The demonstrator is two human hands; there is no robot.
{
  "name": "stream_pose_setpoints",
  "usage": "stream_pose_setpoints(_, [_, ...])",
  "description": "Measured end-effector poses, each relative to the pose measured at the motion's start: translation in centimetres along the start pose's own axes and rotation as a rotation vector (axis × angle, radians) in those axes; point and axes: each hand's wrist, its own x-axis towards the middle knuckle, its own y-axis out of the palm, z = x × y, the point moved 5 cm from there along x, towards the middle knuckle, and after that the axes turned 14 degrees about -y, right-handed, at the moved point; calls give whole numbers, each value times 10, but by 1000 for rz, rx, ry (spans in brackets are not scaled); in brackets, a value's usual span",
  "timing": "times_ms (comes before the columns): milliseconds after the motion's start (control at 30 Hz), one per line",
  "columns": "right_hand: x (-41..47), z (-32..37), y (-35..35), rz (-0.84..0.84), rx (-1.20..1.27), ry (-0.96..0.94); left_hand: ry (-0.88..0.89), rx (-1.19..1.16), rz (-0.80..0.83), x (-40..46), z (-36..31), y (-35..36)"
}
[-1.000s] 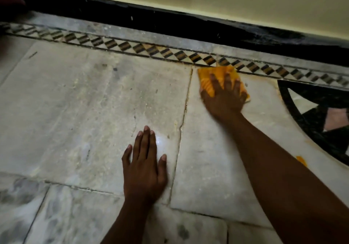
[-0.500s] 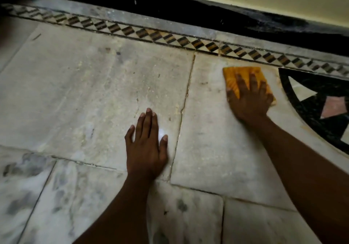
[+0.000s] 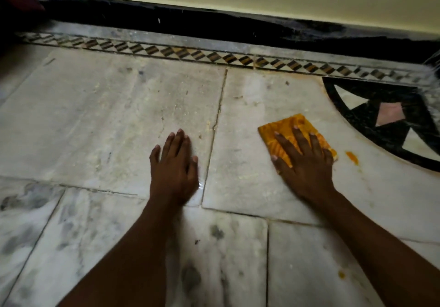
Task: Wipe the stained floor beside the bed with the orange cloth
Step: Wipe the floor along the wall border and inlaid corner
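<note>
Marble floor [image 3: 107, 121]: right hand [image 3: 307, 164], flat, has dragged orange cloth [image 3: 285, 128] nearer; left hand [image 3: 175, 168] stays flat.

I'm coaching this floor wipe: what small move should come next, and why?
Probably slide the right hand, which presses the orange cloth flat, a little rightward over the orange smear on the marble beside it, while the left hand braces.

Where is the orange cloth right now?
In the head view, the orange cloth lies flat on the marble floor right of centre, under the right hand, just left of the black inlay pattern.
</note>
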Motion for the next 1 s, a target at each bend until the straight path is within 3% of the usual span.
stream_pose_setpoints(200, [-2, 0, 0, -31, 13, 32, 191, -124, -59, -21, -36, 12])
stream_pose_setpoints(400, [-10, -17, -13, 80, 56, 2, 98, -89, 94, 3, -127, 47])
stream_pose_setpoints(500, [-7, -24, -12, 72, 43, -3, 151, 17, 55, 5, -144, 66])
stream_pose_setpoints(567, [7, -41, -11, 71, 36, 63, 148, 57, -16, 4, -148, 72])
stream_pose_setpoints(800, [101, -63, -9, 6, 116, 422, 109, 72, -9, 8, -152, 72])
stream_pose_setpoints(867, [134, -54, -7, 70, 157, 358, 98, 85, -4, 6, -149, 72])
stream_pose_setpoints(1000, [147, -56, -15, 239, 141, 25, 87, 102, 16, 9, -150, 74])
